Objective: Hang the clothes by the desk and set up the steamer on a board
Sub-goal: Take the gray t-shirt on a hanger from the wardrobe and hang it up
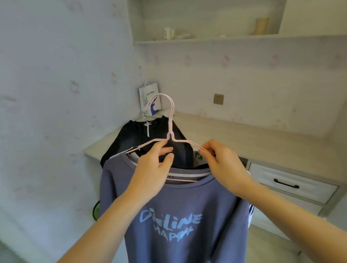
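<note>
Soft purple T-shirt (184, 222), thin pink wire hanger (171, 119), left hand (152, 169) and right hand (223, 163) pinching its shoulders

Pink hanger (171, 119), lettered purple-grey T-shirt (180, 222)

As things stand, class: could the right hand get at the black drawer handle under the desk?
Probably not yet: the right hand is pinching the pink hanger. The path to the drawer handle looks open once it lets go.

Blue-grey T-shirt (180, 222), pale blue print on chest, hangs front-facing on pink wire hanger (171, 121), hook up, held off the desk (240, 139). Black garment (128, 138) on a second hanger (144, 116), draped over desk's left corner edge.
</note>
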`<act>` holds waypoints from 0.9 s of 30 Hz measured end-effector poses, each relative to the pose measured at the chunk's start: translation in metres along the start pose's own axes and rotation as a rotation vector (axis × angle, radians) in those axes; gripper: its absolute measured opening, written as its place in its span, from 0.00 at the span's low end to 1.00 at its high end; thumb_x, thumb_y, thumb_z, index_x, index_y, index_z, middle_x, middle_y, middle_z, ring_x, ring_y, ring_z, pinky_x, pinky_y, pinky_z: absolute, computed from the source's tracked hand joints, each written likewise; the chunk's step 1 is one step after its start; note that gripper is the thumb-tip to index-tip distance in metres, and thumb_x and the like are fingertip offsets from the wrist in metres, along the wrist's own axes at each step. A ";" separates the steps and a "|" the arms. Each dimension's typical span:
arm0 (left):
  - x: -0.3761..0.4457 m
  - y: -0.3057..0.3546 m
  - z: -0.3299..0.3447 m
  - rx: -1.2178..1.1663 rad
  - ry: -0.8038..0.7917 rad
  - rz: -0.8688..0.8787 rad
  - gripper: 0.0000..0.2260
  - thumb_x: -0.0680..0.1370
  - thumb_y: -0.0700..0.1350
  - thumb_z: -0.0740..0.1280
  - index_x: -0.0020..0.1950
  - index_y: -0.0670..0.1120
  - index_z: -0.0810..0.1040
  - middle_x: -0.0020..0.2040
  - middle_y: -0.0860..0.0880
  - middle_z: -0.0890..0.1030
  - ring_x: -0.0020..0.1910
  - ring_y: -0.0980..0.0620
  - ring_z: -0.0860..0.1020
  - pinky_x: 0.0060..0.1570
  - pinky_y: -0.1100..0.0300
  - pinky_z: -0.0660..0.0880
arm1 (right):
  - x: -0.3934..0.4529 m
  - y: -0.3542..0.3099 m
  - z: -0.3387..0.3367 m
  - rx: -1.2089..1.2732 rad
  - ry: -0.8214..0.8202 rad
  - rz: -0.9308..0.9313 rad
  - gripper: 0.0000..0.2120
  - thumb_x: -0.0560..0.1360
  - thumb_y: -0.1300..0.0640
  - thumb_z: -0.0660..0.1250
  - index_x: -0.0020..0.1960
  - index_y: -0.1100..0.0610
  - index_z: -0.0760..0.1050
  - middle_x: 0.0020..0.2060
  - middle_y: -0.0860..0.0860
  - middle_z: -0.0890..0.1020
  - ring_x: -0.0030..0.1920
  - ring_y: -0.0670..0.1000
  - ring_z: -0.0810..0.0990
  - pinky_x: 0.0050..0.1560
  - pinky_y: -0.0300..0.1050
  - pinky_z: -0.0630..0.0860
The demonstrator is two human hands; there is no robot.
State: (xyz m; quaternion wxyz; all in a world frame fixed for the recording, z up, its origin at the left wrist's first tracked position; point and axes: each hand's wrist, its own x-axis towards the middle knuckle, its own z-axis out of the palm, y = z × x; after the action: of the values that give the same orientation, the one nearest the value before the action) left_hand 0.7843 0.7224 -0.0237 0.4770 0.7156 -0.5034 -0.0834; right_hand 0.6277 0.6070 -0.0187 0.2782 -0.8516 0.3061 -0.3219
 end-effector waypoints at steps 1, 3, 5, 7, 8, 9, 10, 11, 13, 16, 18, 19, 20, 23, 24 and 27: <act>0.004 -0.008 -0.007 0.021 0.037 0.008 0.17 0.80 0.46 0.62 0.70 0.53 0.70 0.59 0.59 0.78 0.44 0.69 0.76 0.43 0.78 0.71 | 0.008 0.001 0.005 0.004 -0.004 0.004 0.06 0.81 0.55 0.59 0.47 0.53 0.73 0.32 0.48 0.75 0.33 0.46 0.71 0.32 0.35 0.65; 0.013 -0.023 -0.020 0.073 0.138 0.024 0.13 0.80 0.45 0.63 0.64 0.51 0.75 0.54 0.57 0.81 0.44 0.68 0.77 0.44 0.79 0.71 | 0.024 0.003 0.013 0.005 -0.007 0.013 0.06 0.81 0.55 0.59 0.47 0.53 0.73 0.33 0.48 0.75 0.33 0.47 0.71 0.33 0.36 0.66; 0.025 -0.037 -0.032 0.098 0.249 0.048 0.09 0.79 0.45 0.64 0.58 0.50 0.79 0.50 0.54 0.84 0.44 0.64 0.79 0.44 0.76 0.72 | 0.039 0.007 0.019 0.000 -0.017 0.011 0.06 0.81 0.55 0.59 0.47 0.53 0.73 0.32 0.48 0.74 0.33 0.46 0.71 0.33 0.36 0.65; 0.040 -0.052 -0.042 0.135 0.346 0.098 0.08 0.78 0.43 0.66 0.55 0.50 0.80 0.47 0.53 0.83 0.45 0.59 0.80 0.46 0.70 0.75 | 0.055 0.011 0.024 -0.012 -0.026 0.001 0.06 0.81 0.55 0.59 0.47 0.54 0.73 0.33 0.47 0.74 0.33 0.45 0.71 0.33 0.35 0.65; 0.048 -0.059 -0.046 0.168 0.385 0.127 0.09 0.78 0.42 0.67 0.57 0.49 0.79 0.47 0.53 0.83 0.47 0.58 0.79 0.48 0.65 0.75 | 0.064 0.013 0.026 -0.009 -0.030 -0.007 0.06 0.81 0.55 0.59 0.47 0.54 0.73 0.33 0.47 0.74 0.34 0.45 0.71 0.33 0.34 0.65; 0.058 -0.066 -0.049 0.205 0.408 0.149 0.11 0.77 0.40 0.67 0.59 0.49 0.79 0.49 0.53 0.82 0.50 0.55 0.78 0.50 0.62 0.75 | 0.074 0.016 0.030 -0.005 -0.034 -0.016 0.06 0.81 0.55 0.59 0.47 0.54 0.73 0.33 0.46 0.74 0.34 0.45 0.71 0.33 0.34 0.65; 0.067 -0.072 -0.051 0.245 0.407 0.161 0.13 0.77 0.40 0.67 0.61 0.48 0.77 0.51 0.53 0.81 0.53 0.53 0.76 0.53 0.60 0.73 | 0.082 0.018 0.032 -0.006 -0.039 -0.024 0.06 0.80 0.55 0.60 0.47 0.54 0.73 0.33 0.46 0.74 0.34 0.44 0.71 0.33 0.34 0.66; 0.076 -0.078 -0.052 0.288 0.383 0.163 0.15 0.77 0.41 0.67 0.64 0.48 0.76 0.54 0.52 0.80 0.56 0.52 0.74 0.55 0.60 0.71 | 0.090 0.021 0.035 -0.011 -0.042 -0.030 0.06 0.80 0.55 0.60 0.47 0.54 0.74 0.33 0.46 0.74 0.34 0.44 0.71 0.33 0.33 0.66; 0.094 -0.095 -0.052 0.345 0.301 0.154 0.19 0.78 0.43 0.66 0.69 0.48 0.72 0.61 0.51 0.77 0.62 0.52 0.71 0.60 0.60 0.68 | 0.108 0.028 0.039 -0.015 -0.043 -0.043 0.06 0.80 0.55 0.60 0.48 0.54 0.74 0.34 0.45 0.74 0.34 0.44 0.72 0.33 0.32 0.66; 0.122 -0.120 -0.048 0.332 0.204 0.114 0.21 0.79 0.47 0.64 0.73 0.52 0.67 0.65 0.53 0.74 0.65 0.54 0.69 0.64 0.58 0.67 | 0.139 0.041 0.043 -0.003 -0.044 -0.054 0.06 0.80 0.55 0.60 0.48 0.54 0.74 0.33 0.45 0.74 0.34 0.44 0.71 0.34 0.33 0.65; 0.141 -0.131 -0.043 0.312 0.172 0.085 0.21 0.79 0.47 0.64 0.72 0.53 0.67 0.64 0.54 0.74 0.65 0.56 0.69 0.64 0.59 0.66 | 0.162 0.051 0.045 0.013 -0.056 -0.058 0.06 0.80 0.55 0.61 0.47 0.54 0.74 0.33 0.44 0.73 0.34 0.44 0.71 0.33 0.33 0.65; 0.150 -0.135 -0.041 0.308 0.155 0.070 0.21 0.79 0.47 0.63 0.72 0.53 0.67 0.64 0.55 0.75 0.65 0.57 0.69 0.64 0.60 0.65 | 0.174 0.055 0.045 0.018 -0.062 -0.063 0.06 0.80 0.55 0.61 0.46 0.54 0.74 0.33 0.44 0.73 0.34 0.44 0.71 0.33 0.33 0.65; 0.160 -0.139 -0.038 0.306 0.137 0.057 0.20 0.79 0.47 0.63 0.72 0.53 0.67 0.63 0.55 0.74 0.64 0.58 0.69 0.64 0.61 0.65 | 0.185 0.060 0.046 0.023 -0.068 -0.070 0.05 0.80 0.55 0.61 0.46 0.54 0.74 0.33 0.44 0.73 0.34 0.44 0.71 0.33 0.33 0.66; 0.192 -0.152 -0.032 0.328 0.120 0.026 0.18 0.80 0.48 0.63 0.70 0.52 0.70 0.62 0.55 0.74 0.62 0.58 0.70 0.62 0.62 0.66 | 0.217 0.074 0.047 0.045 -0.091 -0.085 0.05 0.80 0.55 0.62 0.46 0.53 0.75 0.32 0.44 0.73 0.34 0.44 0.71 0.33 0.32 0.67; 0.203 -0.156 -0.031 0.339 0.126 0.025 0.16 0.80 0.47 0.63 0.68 0.51 0.72 0.60 0.55 0.76 0.61 0.57 0.72 0.61 0.62 0.68 | 0.228 0.078 0.047 0.050 -0.097 -0.092 0.06 0.80 0.55 0.62 0.46 0.53 0.75 0.32 0.44 0.73 0.33 0.44 0.71 0.34 0.32 0.68; 0.230 -0.161 -0.026 0.354 0.172 0.043 0.09 0.80 0.46 0.63 0.59 0.50 0.78 0.51 0.54 0.78 0.51 0.56 0.74 0.53 0.65 0.71 | 0.259 0.089 0.048 0.062 -0.109 -0.118 0.05 0.80 0.56 0.62 0.46 0.53 0.74 0.32 0.44 0.72 0.33 0.43 0.70 0.36 0.29 0.69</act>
State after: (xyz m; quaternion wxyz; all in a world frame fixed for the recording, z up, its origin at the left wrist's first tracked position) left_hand 1.0133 0.5597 -0.0503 0.3866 0.7819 -0.4828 0.0779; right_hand 0.7887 0.3804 -0.0116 0.3013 -0.8754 0.2299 -0.3001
